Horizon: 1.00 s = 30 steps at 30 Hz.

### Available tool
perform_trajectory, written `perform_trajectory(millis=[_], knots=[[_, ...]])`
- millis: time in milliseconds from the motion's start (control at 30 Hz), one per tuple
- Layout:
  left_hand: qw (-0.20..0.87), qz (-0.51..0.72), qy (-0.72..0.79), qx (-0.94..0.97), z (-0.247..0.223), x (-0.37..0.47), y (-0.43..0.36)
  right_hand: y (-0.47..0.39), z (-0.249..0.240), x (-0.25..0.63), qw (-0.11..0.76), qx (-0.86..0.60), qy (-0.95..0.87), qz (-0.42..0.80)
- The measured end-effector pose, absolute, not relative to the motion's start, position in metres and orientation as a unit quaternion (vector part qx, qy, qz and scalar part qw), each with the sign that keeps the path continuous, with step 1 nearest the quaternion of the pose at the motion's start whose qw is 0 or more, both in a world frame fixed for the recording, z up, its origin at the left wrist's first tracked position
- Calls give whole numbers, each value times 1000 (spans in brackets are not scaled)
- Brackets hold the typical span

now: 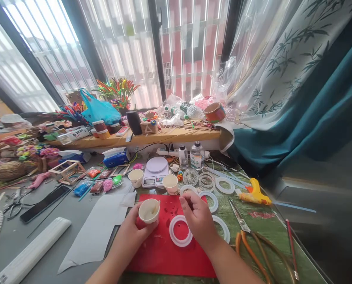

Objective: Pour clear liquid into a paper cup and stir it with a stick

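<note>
My left hand (137, 227) is wrapped round a white paper cup (149, 211), which is tilted a little and has something pale inside. Over the right part of a red sheet (152, 256), my right hand (198, 215) has its thumb and fingers pressed together; what they hold, if anything, is too small to make out. Just left of that hand a white ring mold (173, 236) lies on the sheet, with small dark red spots near it. More ring molds (225, 185) lie behind and to the right of my right hand.
Two paper cups (170, 184) stand beside a scale (156, 173). Behind are clear bottles (197, 156). At right lie scissors (240, 217), a yellow glue gun (255, 193) and a red pencil-like stick (291, 246); at left, a phone (45, 204) and white paper (97, 228).
</note>
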<state>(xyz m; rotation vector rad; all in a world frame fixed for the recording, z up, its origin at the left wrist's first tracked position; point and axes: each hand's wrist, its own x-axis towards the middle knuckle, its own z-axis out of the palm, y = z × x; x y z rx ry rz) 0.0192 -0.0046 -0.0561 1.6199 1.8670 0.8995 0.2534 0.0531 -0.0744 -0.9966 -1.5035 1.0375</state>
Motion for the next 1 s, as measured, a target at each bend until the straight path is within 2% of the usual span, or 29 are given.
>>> perform_trajectory(millis=[167, 333, 567, 767, 1000], knots=[[201, 338, 701, 595, -66, 26, -8, 53, -81, 254, 509, -410, -631, 418], [158, 353, 735, 558, -64, -8, -29, 53, -83, 254, 511, -413, -630, 414], [153, 363, 795, 461, -41, -56, -60, 55, -82, 257, 518, -405, -628, 415], [148, 373, 810, 427, -36, -47, -55, 57, -81, 260, 518, -396, -640, 407], [153, 387, 811, 410, -42, -45, -35, 53, -87, 258, 558, -405, -626, 363]])
